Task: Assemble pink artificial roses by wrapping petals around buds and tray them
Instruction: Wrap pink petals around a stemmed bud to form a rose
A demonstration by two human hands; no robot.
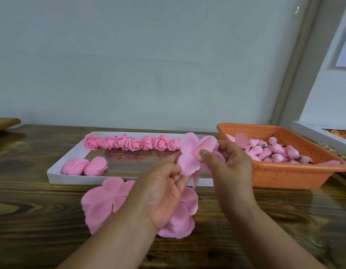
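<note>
Nine roses sat finished in the tray. Both hands, left hand and right hand, pinched a petal sheet, unwrapped. Loose petals and a basket of buds remained.

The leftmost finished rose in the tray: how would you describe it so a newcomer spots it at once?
Find the shallow white tray on the wooden table. Along its far wall runs a row of finished pink roses. The one meant is the leftmost rose, at the row's end nearest the tray's far-left corner, its spiral centre showing.
</note>
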